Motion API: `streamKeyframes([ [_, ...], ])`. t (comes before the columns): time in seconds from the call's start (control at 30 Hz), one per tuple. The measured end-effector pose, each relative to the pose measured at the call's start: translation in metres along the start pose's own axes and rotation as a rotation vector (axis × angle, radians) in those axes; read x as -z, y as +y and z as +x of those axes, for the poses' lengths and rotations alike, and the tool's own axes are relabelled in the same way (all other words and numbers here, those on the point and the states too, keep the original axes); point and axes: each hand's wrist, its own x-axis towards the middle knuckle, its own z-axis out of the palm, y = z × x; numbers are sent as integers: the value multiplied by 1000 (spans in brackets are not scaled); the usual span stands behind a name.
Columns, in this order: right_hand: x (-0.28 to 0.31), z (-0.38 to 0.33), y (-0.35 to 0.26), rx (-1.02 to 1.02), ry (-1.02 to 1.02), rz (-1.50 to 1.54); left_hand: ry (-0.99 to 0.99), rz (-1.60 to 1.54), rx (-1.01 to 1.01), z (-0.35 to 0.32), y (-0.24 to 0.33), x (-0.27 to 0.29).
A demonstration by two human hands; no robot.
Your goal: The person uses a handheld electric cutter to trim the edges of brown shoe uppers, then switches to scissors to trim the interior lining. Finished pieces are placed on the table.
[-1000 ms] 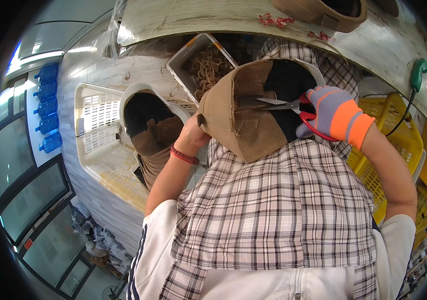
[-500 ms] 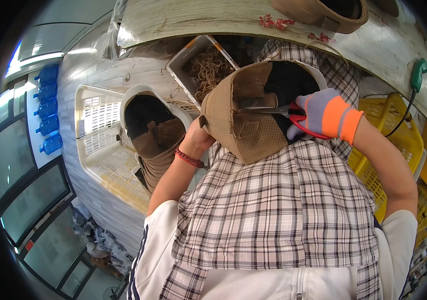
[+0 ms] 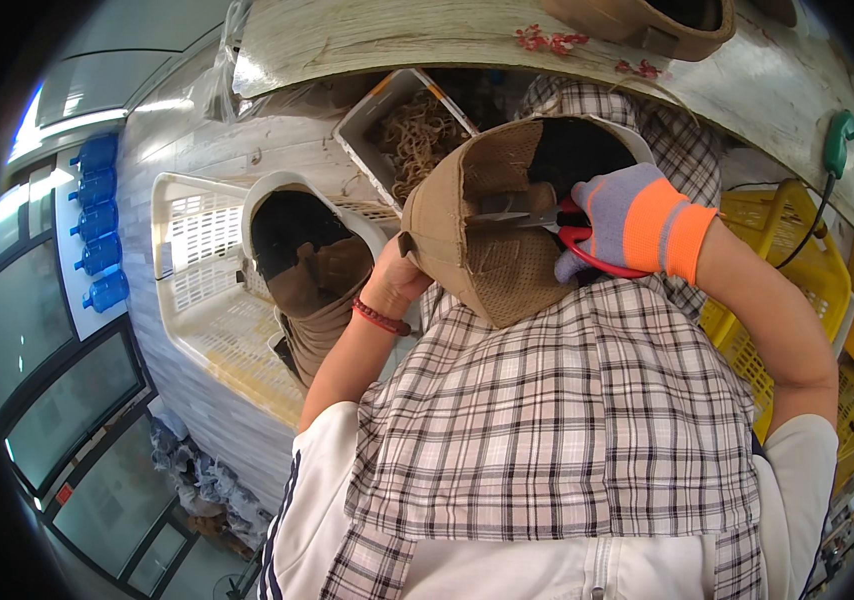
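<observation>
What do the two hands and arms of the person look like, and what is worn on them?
The left hand is bare, with a red beaded bracelet around the wrist. The right hand wears a knitted work glove, grey-purple with an orange back and cuff. Both forearms are uncovered; short white sleeves end near the elbows, the left one with dark stripes.

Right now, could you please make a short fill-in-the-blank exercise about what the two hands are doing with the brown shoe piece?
1. The right hand wears a grey and ____ glove.
2. The right hand holds scissors with ____ handles against the brown shoe piece.
3. The bare left hand steadies the shoe piece and has a red ____ at the wrist.
4. A second brown shoe piece lies in a ____ basket at the left.

Missing words: orange; red; bracelet; white
</observation>
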Motion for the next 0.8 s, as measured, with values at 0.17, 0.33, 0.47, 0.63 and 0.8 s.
streamKeyframes([
  [0.17,4,6,-6,-23,-65,-64,4,5,-5,-1,0,-2],
  [0.33,4,4,-6,33,-21,-73,-10,10,2,3,-2,8],
  [0.47,6,7,-8,7,-42,-92,29,9,39,1,2,0],
  [0.63,6,5,-1,7,-42,-39,-28,51,20,4,3,1],
  [0.8,-7,12,58,50,-273,242,-310,128,-254,42,-6,38],
])
